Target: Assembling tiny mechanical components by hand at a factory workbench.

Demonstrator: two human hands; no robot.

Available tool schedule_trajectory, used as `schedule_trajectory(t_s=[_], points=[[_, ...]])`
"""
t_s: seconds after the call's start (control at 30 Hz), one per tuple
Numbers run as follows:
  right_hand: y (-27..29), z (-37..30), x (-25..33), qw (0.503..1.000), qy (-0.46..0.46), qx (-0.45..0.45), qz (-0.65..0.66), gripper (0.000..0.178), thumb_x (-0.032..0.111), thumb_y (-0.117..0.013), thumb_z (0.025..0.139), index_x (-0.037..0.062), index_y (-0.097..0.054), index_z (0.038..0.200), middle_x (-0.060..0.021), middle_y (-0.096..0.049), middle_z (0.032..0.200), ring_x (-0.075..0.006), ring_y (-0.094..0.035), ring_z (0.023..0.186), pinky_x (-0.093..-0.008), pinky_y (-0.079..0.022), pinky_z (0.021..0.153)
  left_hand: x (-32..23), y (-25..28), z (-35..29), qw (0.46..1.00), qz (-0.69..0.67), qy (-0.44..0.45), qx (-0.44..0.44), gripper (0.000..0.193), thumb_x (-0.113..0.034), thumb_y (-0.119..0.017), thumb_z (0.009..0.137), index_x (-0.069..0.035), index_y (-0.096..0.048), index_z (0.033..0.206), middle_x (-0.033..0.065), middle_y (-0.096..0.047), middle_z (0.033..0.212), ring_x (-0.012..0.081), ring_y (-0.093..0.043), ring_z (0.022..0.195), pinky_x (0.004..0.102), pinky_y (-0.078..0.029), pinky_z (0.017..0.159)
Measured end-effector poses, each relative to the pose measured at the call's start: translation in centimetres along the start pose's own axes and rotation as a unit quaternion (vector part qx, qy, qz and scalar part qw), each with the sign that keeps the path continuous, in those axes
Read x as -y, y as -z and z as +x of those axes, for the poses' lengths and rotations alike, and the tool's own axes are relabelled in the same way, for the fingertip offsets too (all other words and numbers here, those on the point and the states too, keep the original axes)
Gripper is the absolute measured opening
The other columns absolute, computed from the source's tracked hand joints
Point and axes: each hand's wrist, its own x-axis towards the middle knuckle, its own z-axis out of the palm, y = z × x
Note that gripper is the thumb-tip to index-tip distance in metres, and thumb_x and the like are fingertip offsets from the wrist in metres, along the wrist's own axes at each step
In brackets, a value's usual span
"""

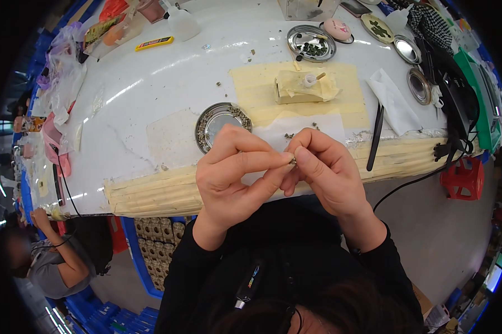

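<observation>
**2 hands close on a tiny part at the bench edge**

A person's left hand (234, 178) and right hand (323, 170) meet just over the near edge of a white worktable (150, 94), fingertips pinched together on a small dark part (292, 161) (too small to identify). Both hands are closed in a fine grip, with thumb and forefinger pressing from each side. Just beyond them sits a round metal dish (222, 119) ringed with similar small pieces; more loose bits lie on the tape-covered patch (295, 89) farther off, near a tape-wrapped block (304, 86). The work appears to be in its fitting or joining step. The next move likely calls for steady, delicate fingertip pressure so the piece does not slip.
</observation>
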Motion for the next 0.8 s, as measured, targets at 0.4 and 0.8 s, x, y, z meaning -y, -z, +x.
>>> schedule_trajectory(t_s=[0.4, 0.8], points=[[-0.3, -0.2, -0.3, 0.997, 0.055, -0.035, -0.033, 0.015, 0.015, -0.055, 0.101, 0.0006, -0.055, 0.101, -0.0056, -0.065, 0.087, -0.0093, -0.064, 0.078, -0.0233, -0.055, 0.071, 0.0, -0.6, -0.1, 0.997, 0.068, -0.02, -0.033, 0.027, 0.005, -0.079, 0.065, -0.007, -0.075, 0.089, 0.0018, -0.065, 0.079, 0.0162, -0.057, 0.072, 0.0277, -0.043, 0.063], [-0.2, 1.0, -0.6, 0.718, 0.432, -0.132, -0.53, 0.018, -0.004, -0.075, 0.075, 0.001, -0.066, 0.09, -0.0106, -0.065, 0.083, -0.0225, -0.064, 0.067, -0.0294, -0.051, 0.057, -0.3, -1.1, -0.1, 0.984, 0.164, -0.058, -0.046, 0.028, 0.009, -0.076, 0.062, -0.004, -0.072, 0.086, 0.0041, -0.064, 0.079, 0.0191, -0.055, 0.072, 0.0297, -0.041, 0.063]])
